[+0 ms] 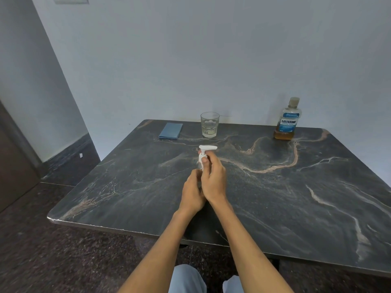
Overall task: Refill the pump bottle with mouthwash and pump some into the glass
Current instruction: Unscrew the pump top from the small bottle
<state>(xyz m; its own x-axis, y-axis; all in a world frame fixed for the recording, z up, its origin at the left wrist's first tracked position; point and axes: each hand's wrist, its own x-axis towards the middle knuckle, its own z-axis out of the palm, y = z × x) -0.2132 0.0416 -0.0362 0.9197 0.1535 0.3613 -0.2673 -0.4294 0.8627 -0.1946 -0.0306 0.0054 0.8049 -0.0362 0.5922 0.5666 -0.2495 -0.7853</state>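
Note:
A pump bottle stands mid-table, mostly hidden by both hands; only its white pump head and collar show. My right hand grips the collar just under the pump head, thumb and fingers curled round it. My left hand wraps round the bottle's body lower down. An empty clear glass stands behind the bottle near the far edge. The mouthwash bottle, with a blue label and a little amber liquid at its bottom, stands capped at the far right.
A folded blue cloth lies at the far left of the dark marble table, left of the glass. A wall runs right behind the table. My knees show below the near edge.

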